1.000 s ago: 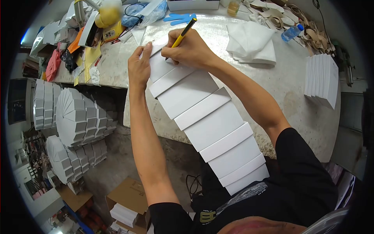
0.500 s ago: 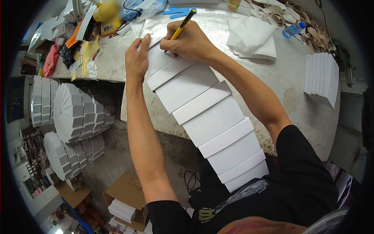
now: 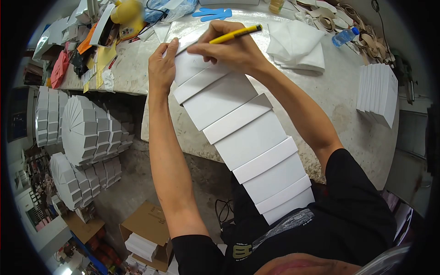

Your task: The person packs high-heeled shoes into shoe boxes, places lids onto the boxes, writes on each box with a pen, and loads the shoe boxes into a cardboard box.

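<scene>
A staggered row of white box-like pieces [image 3: 252,130] runs from my chest up over the table, each overlapping its neighbour. My left hand [image 3: 162,66] is closed around the left edge of the farthest piece [image 3: 189,68], its thumb pointing up. A yellow pen [image 3: 236,34] with a black end lies in my right hand [image 3: 227,48], slanting up to the right. The fingertips of that hand are over the farthest piece, and the pen's writing tip is hidden by them.
Upright white pieces [image 3: 378,94] stand at the table's right edge. A white cloth [image 3: 295,43], a blue glove [image 3: 213,13] and a small bottle [image 3: 345,36] lie at the back. White stacks [image 3: 80,130] and an open carton [image 3: 146,224] are on the left below.
The yellow pen has tipped from steep to nearly flat, its rear end swinging right and down. My right hand has turned with it, while my left hand stays at the edge.
</scene>
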{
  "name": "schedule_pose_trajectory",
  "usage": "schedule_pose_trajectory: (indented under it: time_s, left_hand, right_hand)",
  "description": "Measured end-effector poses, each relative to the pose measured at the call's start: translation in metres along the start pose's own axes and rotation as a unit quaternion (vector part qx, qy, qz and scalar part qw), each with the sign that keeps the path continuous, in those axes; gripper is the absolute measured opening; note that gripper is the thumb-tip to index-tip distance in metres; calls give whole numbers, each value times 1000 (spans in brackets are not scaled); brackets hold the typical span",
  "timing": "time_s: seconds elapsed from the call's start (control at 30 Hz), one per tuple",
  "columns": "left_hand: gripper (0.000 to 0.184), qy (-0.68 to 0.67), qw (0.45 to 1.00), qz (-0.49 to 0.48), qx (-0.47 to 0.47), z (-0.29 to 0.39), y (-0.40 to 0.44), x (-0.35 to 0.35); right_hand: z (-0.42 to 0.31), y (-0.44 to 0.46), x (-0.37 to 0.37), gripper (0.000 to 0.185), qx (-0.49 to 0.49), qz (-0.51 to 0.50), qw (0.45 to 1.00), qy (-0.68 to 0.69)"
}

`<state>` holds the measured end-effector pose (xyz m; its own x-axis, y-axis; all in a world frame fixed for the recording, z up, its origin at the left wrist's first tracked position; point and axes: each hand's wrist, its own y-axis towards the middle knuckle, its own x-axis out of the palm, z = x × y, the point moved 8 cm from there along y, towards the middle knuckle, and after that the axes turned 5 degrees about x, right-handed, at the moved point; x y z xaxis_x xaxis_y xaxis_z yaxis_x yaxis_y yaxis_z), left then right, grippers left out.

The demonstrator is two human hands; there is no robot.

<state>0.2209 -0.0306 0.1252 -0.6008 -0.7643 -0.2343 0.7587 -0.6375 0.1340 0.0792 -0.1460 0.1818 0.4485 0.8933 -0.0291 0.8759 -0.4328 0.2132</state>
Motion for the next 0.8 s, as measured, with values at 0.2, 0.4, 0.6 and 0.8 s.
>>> schedule_pose_trajectory:
  time_s: [0.2, 0.4, 0.6, 0.8]
  left_hand:
    - [39, 100, 992, 15, -75, 10, 2, -7]
    - [41, 168, 978, 126, -10, 7, 10, -9]
    - [39, 243, 964, 105, -10, 6, 13, -10]
    - [42, 208, 966, 135, 71, 10, 12, -11]
  right_hand:
    - [-11, -75, 5, 24, 148, -54, 987, -15]
    - [-5, -80, 4, 25, 141, -20, 989, -49]
    - [0, -78, 5, 23, 145, -36, 987, -63]
    - [-17, -111, -3, 24, 165, -51, 984, -47]
